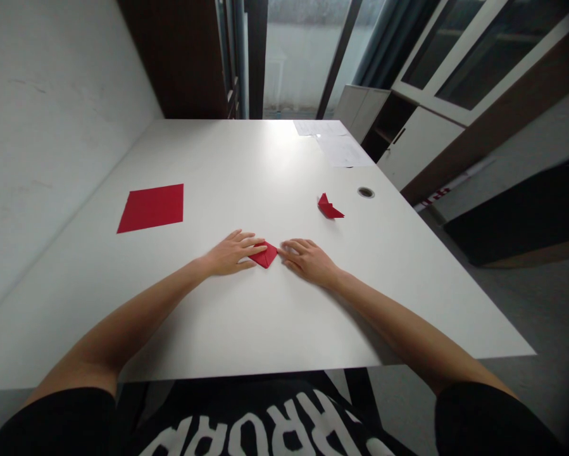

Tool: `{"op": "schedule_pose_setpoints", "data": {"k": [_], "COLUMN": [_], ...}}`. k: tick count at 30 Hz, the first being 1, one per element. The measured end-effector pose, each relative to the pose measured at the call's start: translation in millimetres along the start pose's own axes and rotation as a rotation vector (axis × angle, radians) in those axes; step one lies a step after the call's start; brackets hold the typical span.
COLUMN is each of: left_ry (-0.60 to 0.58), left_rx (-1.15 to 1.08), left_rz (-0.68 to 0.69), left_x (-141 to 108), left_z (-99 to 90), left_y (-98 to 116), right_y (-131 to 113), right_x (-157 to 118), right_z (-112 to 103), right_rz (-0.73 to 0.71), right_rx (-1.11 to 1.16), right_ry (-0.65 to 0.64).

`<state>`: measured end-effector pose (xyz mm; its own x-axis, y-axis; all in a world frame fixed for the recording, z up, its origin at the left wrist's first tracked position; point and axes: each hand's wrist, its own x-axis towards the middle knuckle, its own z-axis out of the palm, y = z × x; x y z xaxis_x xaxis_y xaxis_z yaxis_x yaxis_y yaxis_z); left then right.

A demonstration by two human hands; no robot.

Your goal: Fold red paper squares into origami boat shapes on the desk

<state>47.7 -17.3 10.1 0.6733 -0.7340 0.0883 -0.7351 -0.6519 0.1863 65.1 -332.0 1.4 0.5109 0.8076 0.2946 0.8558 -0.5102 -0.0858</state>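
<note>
A small folded piece of red paper [267,256] lies flat on the white table, with crease lines on its top face. My left hand [234,252] rests over its left side, fingers stretched out and pressing on the paper. At the paper's right corner, the fingertips of my right hand [307,261] touch the edge, the fingers lightly bent and apart. Beyond my right hand stands a folded red paper boat [330,207]. Off to the left lies a flat, unfolded red paper sheet [154,208].
The white table [246,329] meets a wall on the left. White printed sheets [343,151] lie at its far right, and a round cable hole [366,192] sits near the right edge. Cabinets [421,142] stand beyond that edge.
</note>
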Motion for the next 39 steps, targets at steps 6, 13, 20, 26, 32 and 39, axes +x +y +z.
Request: {"op": "schedule_pose_setpoints", "data": {"k": [6, 13, 20, 26, 32, 39], "left_ry": [-0.015, -0.001, 0.111, 0.177, 0.151, 0.04], "left_rx": [0.046, 0.072, 0.031, 0.037, 0.114, 0.044], "left_rz": [-0.006, 0.008, -0.034, -0.144, -0.209, -0.048], "left_x": [0, 0, 4, 6, 5, -9], "left_z": [-1.0, 2.7, 6.1, 6.9, 8.1, 8.8], "left_y": [1, -3, 3, 13, 28, 28], "right_y": [-21, -41, -21, -9, -32, -31], "right_x": [1, 1, -1, -3, -2, 0], "right_z": [-1, -5, -4, -7, 0, 2], "right_rz": [-0.047, -0.083, -0.053, 0.06, -0.048, -0.043], "right_rx": [0.049, 0.088, 0.11, 0.101, 0.103, 0.1], "right_ry": [-0.012, -0.018, 0.007, 0.042, -0.024, -0.024]}}
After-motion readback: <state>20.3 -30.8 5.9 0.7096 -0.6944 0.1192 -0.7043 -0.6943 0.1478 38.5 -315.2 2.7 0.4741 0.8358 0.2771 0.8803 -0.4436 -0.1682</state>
